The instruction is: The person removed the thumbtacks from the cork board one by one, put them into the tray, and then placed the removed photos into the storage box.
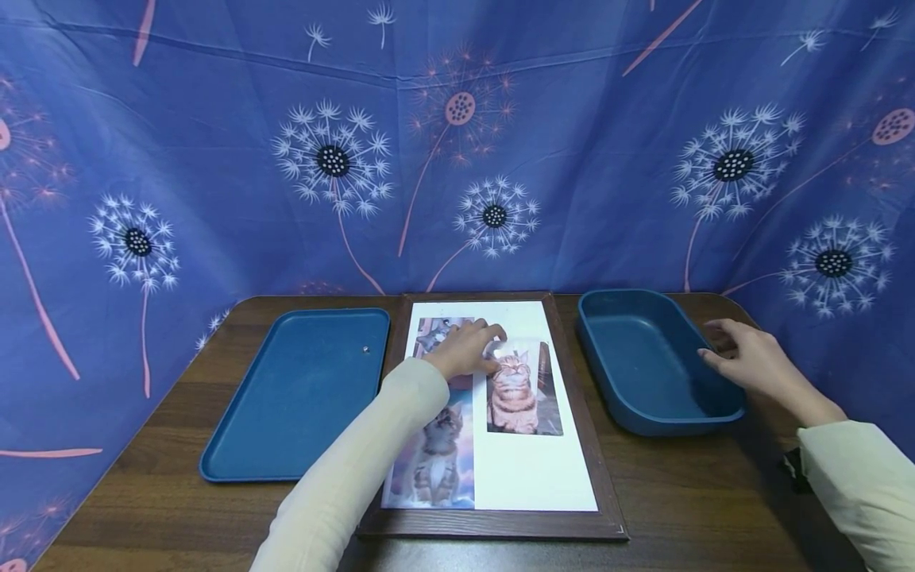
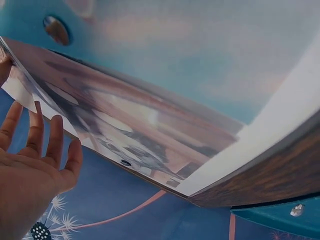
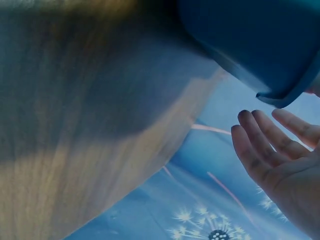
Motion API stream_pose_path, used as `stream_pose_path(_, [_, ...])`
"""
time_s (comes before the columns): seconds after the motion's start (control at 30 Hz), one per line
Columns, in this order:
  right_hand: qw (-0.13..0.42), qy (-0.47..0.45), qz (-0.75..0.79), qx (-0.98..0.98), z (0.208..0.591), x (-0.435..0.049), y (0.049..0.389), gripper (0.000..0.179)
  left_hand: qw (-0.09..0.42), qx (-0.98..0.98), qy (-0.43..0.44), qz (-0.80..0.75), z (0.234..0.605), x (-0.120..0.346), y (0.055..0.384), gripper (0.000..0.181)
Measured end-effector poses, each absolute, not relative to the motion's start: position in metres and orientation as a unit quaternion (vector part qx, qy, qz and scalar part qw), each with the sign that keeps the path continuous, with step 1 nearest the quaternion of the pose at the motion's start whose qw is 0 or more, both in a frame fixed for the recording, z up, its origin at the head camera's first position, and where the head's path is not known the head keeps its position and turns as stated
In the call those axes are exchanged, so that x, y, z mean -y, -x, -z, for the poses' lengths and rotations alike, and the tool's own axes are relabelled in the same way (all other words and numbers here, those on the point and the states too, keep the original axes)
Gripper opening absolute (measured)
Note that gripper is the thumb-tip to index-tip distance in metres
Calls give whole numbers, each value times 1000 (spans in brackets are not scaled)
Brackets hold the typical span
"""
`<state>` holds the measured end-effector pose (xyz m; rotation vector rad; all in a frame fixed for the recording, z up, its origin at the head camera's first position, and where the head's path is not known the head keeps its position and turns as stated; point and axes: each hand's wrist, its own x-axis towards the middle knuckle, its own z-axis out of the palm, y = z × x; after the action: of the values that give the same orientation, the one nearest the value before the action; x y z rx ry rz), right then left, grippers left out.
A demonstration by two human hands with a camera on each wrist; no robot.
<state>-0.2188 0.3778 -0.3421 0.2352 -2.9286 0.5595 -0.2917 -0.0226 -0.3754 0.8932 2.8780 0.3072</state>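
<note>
A photo of an orange cat lies on the white board inside a brown frame. My left hand is at its upper left corner, pinching the edge between thumb and fingers. In the left wrist view this hand has its other fingers spread past the board's far edge. Left of it lie a grey kitten photo and another cat photo, partly hidden by my arm. My right hand hovers by the right rim of a deep blue bin, fingers loosely bent, holding nothing.
A shallow blue tray stands left of the frame, a small shiny round piece on it. Similar pieces sit on the photos, such as a shiny disc. Behind the wooden table hangs a blue dandelion cloth.
</note>
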Motion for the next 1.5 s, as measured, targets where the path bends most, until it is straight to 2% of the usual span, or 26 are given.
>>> stream_pose_path(0.67, [6,-46,-246,968,353,-398,218,48,84,-952,-264,-131,369,21,291,52])
stream_pose_path(1.1, [-71,-21,-303,950,353,-405,223,57,85,-951,-263,-135,368,21,294,52])
stream_pose_path(1.5, [-98,-30,-352,931,352,-411,225,52,102,-932,-278,-208,365,24,297,50])
